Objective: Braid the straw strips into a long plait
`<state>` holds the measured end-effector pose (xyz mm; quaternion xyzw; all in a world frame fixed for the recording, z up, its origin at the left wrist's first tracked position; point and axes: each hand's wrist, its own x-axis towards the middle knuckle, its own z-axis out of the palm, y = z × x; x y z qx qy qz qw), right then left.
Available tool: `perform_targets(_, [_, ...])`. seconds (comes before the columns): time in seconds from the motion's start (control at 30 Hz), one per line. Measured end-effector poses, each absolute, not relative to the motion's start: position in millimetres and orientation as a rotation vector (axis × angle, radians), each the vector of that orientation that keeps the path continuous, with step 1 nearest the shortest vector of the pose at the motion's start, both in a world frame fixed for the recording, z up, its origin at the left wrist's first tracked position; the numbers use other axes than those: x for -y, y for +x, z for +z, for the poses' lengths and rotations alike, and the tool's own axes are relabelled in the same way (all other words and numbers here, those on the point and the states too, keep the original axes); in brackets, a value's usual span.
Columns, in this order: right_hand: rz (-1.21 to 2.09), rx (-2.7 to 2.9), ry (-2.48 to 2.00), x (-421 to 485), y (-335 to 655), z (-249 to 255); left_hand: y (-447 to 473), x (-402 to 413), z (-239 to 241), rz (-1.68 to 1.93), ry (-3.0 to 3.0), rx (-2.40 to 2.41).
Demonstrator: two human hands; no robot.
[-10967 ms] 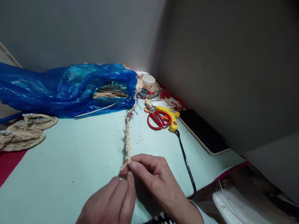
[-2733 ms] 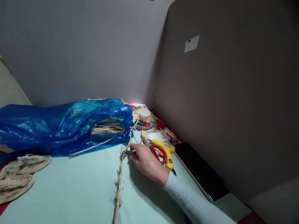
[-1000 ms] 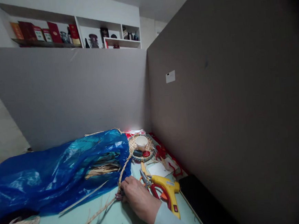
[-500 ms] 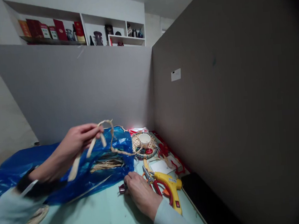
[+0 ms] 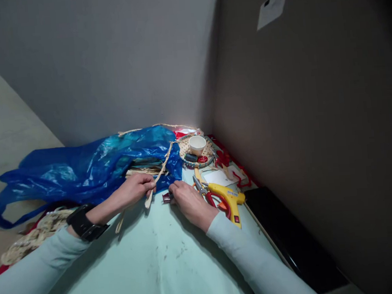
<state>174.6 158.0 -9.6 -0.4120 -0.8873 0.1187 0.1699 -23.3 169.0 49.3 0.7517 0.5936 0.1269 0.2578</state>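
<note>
My left hand (image 5: pixel 140 187) is closed on a twisted straw cord (image 5: pixel 167 157), in front of the blue plastic bag (image 5: pixel 92 166). Loose flat ends of the cord hang below the fingers, and its far part runs back towards the woven tray (image 5: pixel 191 163). Close by on the right, my right hand (image 5: pixel 188 202) has its fingers curled round a small dark maroon clip-like piece (image 5: pixel 166 198) at the table top. Only one end of that piece shows; the fingers cover the rest. More straw strips (image 5: pixel 143 171) show in the bag's opening.
Pliers (image 5: pixel 199 185) and a yellow glue gun (image 5: pixel 230 199) lie right of my right hand. A white cup (image 5: pixel 197 144) stands on the tray. A black flat object (image 5: pixel 284 235) lies along the right partition (image 5: pixel 309 124). Braided straw (image 5: pixel 36 236) lies at the left.
My left hand has come down and right with the straw cord, close to my right hand. My right hand stays on the maroon piece. The view has tilted down.
</note>
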Motion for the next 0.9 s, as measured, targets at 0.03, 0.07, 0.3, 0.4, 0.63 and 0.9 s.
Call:
perform_targets(0.03, [0.347, 2.523, -1.17, -158.4, 175.0, -9.5, -27.0, -165.0, 41.0, 0.301, 2.017, -1.601])
perform_targets(0.07, [0.358, 2.526, -1.168, -158.6, 175.3, -9.0, -28.6, -161.1, 34.7, 0.268, 2.002, -1.591])
perform_targets(0.3, [0.391, 2.543, -1.165, -157.4, 176.2, -3.2, -19.8, -143.6, 16.4, 0.21, 2.053, -1.597])
perform_targets(0.4, [0.377, 2.55, -1.165, -157.5, 176.5, -3.2, -18.5, -143.9, 14.8, 0.202, 2.114, -1.647])
perform_targets(0.63, [0.383, 2.548, -1.141, -158.6, 177.1, -4.5, -10.8, -134.9, 19.5, 0.13, 2.249, -1.755])
perform_targets(0.9, [0.393, 2.528, -1.12, -157.9, 177.7, -2.7, -12.0, -124.9, 17.2, 0.087, 2.382, -1.795])
